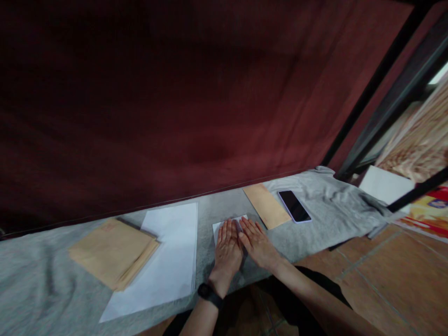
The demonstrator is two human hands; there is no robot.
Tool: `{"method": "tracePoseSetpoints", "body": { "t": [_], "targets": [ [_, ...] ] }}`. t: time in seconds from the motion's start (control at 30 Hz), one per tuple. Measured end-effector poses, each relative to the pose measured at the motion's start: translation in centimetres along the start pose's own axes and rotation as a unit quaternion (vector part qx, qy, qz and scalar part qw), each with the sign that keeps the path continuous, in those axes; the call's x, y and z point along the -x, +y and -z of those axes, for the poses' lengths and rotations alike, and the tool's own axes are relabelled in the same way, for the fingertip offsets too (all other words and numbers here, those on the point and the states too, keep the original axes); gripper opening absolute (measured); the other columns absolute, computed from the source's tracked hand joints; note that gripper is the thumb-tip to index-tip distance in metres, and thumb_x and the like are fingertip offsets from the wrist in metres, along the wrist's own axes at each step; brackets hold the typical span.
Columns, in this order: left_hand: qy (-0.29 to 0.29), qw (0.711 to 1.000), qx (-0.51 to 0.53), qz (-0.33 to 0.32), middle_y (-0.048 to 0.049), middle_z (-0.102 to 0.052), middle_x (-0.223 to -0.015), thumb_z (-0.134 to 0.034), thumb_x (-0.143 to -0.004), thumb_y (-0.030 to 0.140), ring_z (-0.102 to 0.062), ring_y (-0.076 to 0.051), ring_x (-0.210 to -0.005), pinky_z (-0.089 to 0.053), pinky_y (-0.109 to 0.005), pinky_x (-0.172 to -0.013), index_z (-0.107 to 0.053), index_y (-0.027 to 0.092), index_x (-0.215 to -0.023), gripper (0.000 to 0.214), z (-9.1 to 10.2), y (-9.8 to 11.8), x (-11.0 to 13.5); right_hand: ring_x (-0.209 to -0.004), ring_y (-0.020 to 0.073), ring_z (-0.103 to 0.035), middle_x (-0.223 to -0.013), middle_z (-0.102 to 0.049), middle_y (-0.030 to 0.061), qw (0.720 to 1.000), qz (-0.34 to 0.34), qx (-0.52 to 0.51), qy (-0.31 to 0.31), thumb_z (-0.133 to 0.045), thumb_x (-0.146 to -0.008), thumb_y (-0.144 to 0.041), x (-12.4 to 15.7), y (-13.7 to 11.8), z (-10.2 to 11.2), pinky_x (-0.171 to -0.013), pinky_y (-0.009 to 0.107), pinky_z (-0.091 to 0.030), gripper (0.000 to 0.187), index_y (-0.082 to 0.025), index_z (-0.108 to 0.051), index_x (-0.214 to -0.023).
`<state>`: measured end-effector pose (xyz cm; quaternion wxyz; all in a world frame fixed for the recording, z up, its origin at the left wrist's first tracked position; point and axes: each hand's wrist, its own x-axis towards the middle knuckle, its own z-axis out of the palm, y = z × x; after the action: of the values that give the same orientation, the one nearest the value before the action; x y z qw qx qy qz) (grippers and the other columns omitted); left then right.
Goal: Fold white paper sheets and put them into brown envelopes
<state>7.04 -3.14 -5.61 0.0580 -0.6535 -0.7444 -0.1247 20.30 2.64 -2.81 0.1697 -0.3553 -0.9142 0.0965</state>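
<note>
A small folded sheet of white paper (216, 229) lies on the grey cloth, mostly covered by both hands. My left hand (228, 245) rests flat on it with the fingers stretched forward. Beside it, my right hand (257, 242) also presses flat on the paper, its fingers extended and its thumb close to the left hand. A single brown envelope (268, 206) lies just to the right of the paper. Further right is a phone (296, 206) with a dark screen and a pale purple edge.
On the left, a stack of brown envelopes (114, 252) partly overlaps a pile of white paper sheets (171, 256). Grey cloth (325, 210) covers the narrow surface. A dark red panel (210, 116) rises behind it. Black metal bars (378, 88) stand at the right, above a tiled floor (402, 275).
</note>
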Motion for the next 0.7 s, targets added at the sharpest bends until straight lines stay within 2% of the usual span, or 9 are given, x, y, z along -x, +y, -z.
{"method": "tracePoseSetpoints", "body": {
  "t": [0.13, 0.3, 0.4, 0.5, 0.7],
  "targets": [
    [-0.014, 1.000, 0.006, 0.014, -0.0218, -0.038, -0.157, -0.034, -0.096, 0.021, -0.033, -0.030, -0.149, -0.034, -0.051, -0.119, -0.032, 0.006, -0.154, 0.060, -1.3, 0.5, -0.3, -0.147, 0.0222, -0.037, -0.156, -0.044, 0.0086, 0.999, -0.003, 0.005, -0.032, -0.019, -0.109, -0.041, -1.5, -0.4, 0.0, -0.119, 0.047, -0.033, 0.055, -0.017, -0.043, -0.152],
    [-0.010, 1.000, 0.002, 0.004, -0.0179, -0.034, -0.161, -0.040, -0.093, 0.020, -0.029, -0.031, -0.151, -0.029, -0.053, -0.122, -0.020, 0.012, -0.159, 0.069, -1.6, 0.4, -0.1, -0.147, 0.0225, -0.036, -0.155, -0.045, 0.0092, 0.999, 0.011, 0.014, -0.030, -0.018, -0.109, -0.042, -2.8, -0.9, -0.9, -0.121, 0.048, -0.029, 0.056, -0.018, -0.042, -0.153],
    [-0.021, 1.000, -0.003, 0.021, -0.0176, -0.033, -0.161, -0.037, -0.094, 0.020, -0.027, -0.030, -0.151, -0.029, -0.051, -0.122, -0.023, 0.011, -0.158, 0.066, -1.5, 0.2, 0.2, -0.146, 0.0228, -0.038, -0.154, -0.047, 0.0101, 1.000, 0.005, 0.020, -0.022, -0.019, -0.109, -0.040, -2.5, -0.9, -2.0, -0.120, 0.049, -0.030, 0.054, -0.018, -0.042, -0.153],
    [-0.025, 0.999, -0.003, 0.023, -0.0172, -0.034, -0.162, -0.031, -0.096, 0.019, -0.026, -0.029, -0.152, -0.030, -0.052, -0.121, -0.024, 0.011, -0.158, 0.063, -1.3, 0.0, 0.5, -0.147, 0.0228, -0.036, -0.154, -0.047, 0.0115, 0.999, 0.026, 0.039, -0.014, -0.025, -0.109, -0.038, -1.7, -0.6, -3.0, -0.121, 0.049, -0.029, 0.052, -0.017, -0.041, -0.154],
    [-0.010, 1.000, -0.022, 0.015, -0.0156, -0.033, -0.162, -0.033, -0.094, 0.017, -0.023, -0.028, -0.153, -0.030, -0.052, -0.121, -0.026, 0.012, -0.157, 0.063, -1.4, 0.1, 0.5, -0.147, 0.0257, -0.035, -0.156, -0.042, 0.0138, 0.997, 0.053, 0.062, -0.003, -0.026, -0.109, -0.036, -0.9, -0.1, -3.2, -0.120, 0.050, -0.029, 0.052, -0.013, -0.042, -0.152]
  ]
}}
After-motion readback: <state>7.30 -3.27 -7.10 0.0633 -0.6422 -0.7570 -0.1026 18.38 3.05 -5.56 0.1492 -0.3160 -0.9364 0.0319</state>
